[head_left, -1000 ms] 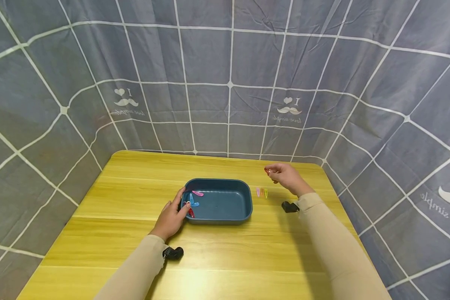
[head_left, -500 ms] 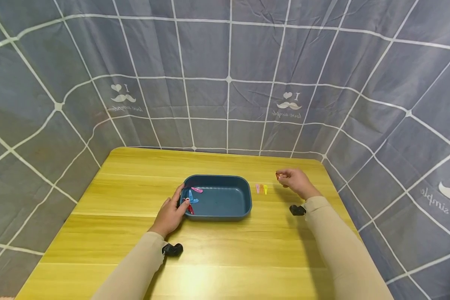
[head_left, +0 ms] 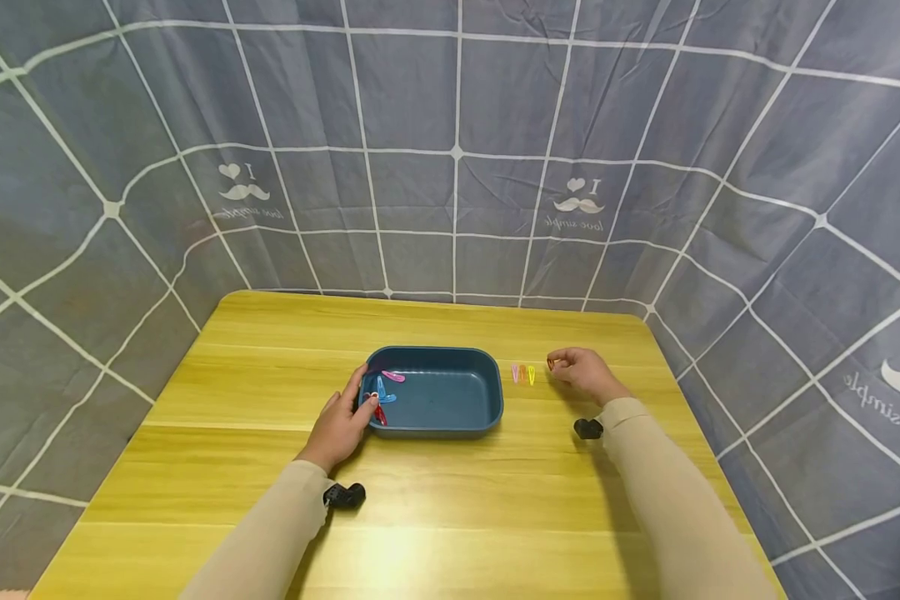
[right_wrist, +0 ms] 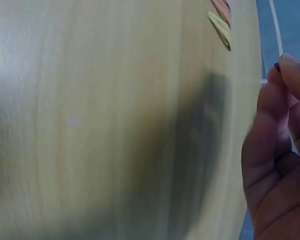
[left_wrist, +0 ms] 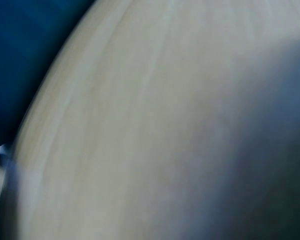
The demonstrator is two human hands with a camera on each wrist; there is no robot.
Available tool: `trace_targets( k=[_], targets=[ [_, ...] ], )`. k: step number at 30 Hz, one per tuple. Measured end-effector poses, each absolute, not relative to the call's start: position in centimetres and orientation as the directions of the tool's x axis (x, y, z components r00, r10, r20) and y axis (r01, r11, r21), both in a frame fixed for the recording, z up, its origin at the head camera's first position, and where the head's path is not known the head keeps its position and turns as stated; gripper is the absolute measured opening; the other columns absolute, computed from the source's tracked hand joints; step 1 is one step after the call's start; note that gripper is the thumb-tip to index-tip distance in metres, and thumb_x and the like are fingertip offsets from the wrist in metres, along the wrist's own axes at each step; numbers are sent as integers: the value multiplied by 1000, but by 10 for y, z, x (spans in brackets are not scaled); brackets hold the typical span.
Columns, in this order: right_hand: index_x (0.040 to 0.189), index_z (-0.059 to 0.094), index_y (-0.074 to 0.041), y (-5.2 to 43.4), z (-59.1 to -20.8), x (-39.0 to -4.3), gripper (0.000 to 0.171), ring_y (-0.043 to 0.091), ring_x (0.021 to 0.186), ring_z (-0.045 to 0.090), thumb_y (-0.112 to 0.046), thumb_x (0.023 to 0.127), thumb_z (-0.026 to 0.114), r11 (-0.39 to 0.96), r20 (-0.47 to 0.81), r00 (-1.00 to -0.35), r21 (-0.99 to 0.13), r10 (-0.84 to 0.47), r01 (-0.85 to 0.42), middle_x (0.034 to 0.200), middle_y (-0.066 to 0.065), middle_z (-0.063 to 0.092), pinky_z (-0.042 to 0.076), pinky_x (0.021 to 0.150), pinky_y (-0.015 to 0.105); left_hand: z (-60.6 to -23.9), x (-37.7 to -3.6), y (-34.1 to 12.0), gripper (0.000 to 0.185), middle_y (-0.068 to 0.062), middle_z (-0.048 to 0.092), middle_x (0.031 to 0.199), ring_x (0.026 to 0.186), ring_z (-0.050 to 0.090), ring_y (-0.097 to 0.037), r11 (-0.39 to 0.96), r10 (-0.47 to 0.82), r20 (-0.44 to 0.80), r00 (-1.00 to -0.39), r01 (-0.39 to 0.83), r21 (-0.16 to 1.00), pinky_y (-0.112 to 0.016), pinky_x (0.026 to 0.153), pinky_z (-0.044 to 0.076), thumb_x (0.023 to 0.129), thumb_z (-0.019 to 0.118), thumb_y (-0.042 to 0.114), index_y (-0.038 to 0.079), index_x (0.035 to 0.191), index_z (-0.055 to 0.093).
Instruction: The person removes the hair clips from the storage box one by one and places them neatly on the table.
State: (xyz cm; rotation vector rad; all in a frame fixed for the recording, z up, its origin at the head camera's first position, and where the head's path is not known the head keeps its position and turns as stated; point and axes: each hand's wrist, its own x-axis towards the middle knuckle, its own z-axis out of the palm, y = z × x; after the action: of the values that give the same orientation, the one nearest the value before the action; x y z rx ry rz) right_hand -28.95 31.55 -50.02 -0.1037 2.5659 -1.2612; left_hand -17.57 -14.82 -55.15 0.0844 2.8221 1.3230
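Small orange hair clip (head_left: 551,364) pinched in right hand (head_left: 581,372) fingertips, now lowered just right of clip row (head_left: 523,374) on table (head_left: 450,500); earlier held higher, farther right. Likely setting down beside row. Left hand (head_left: 341,425) stayed gripping blue tray (head_left: 487,392) left rim, thumb inside, fingers curled.
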Motion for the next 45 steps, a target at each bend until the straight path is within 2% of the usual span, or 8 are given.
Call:
trace_targets(
  k=[6, 12, 21, 24, 31, 37, 45],
  targets=[
    [140, 64, 2, 310, -507, -289, 39, 14, 78, 58, -9, 102, 65, 669, -220, -962, -741, -163, 57, 104, 10, 72, 49, 64, 23, -551, -177, -147, 68, -18, 44, 164, 153, 36, -51, 638, 56, 5, -998, 40, 769, -63, 132, 11, 111, 45, 49, 36, 170, 15],
    [138, 67, 0, 310, -517, -291, 37, 16, 89, 59, -12, 102, 66, 719, -210, -963, -695, -168, 27, 105, 9, 72, 51, 81, 28, -551, -178, -147, 68, -18, 45, 164, 154, 32, -53, 641, 58, -2, -998, 35, 767, -67, 130, 14, 111, 45, 51, 38, 170, 15],
    [136, 68, 0, 306, -523, -291, 36, 24, 100, 63, -11, 102, 67, 739, -198, -969, -673, -151, 22, 112, 13, 73, 53, 95, 42, -547, -178, -145, 70, -17, 45, 164, 153, 36, -50, 633, 63, -7, -998, 35, 773, -60, 133, 10, 110, 46, 53, 36, 170, 15],
    [136, 68, 1, 304, -523, -290, 36, 26, 104, 62, -11, 102, 67, 736, -202, -969, -676, -141, 33, 116, 15, 74, 52, 99, 43, -548, -179, -146, 70, -17, 45, 164, 153, 38, -49, 638, 64, -5, -998, 37, 769, -60, 133, 11, 110, 46, 53, 35, 170, 15],
    [140, 66, 0, 301, -524, -287, 38, 34, 122, 63, -14, 104, 64, 745, -212, -968, -666, -136, 42, 136, 21, 69, 51, 110, 51, -550, -178, -146, 69, -17, 44, 165, 152, 40, -49, 637, 60, -1, -998, 37, 770, -61, 133, 10, 111, 46, 49, 34, 170, 16],
    [140, 66, 0, 301, -528, -288, 41, 40, 127, 63, -17, 103, 66, 754, -211, -969, -655, -128, 43, 136, 22, 69, 50, 112, 54, -551, -178, -147, 68, -18, 45, 164, 148, 46, -47, 640, 66, 12, -998, 51, 767, -59, 134, 10, 111, 47, 47, 33, 170, 16],
    [139, 67, -1, 301, -534, -290, 42, 41, 130, 62, -19, 102, 69, 763, -204, -970, -646, -131, 33, 136, 22, 70, 50, 113, 55, -551, -177, -148, 68, -20, 45, 163, 148, 45, -48, 642, 63, 12, -998, 49, 765, -60, 134, 10, 111, 45, 50, 33, 170, 16]
  ],
)
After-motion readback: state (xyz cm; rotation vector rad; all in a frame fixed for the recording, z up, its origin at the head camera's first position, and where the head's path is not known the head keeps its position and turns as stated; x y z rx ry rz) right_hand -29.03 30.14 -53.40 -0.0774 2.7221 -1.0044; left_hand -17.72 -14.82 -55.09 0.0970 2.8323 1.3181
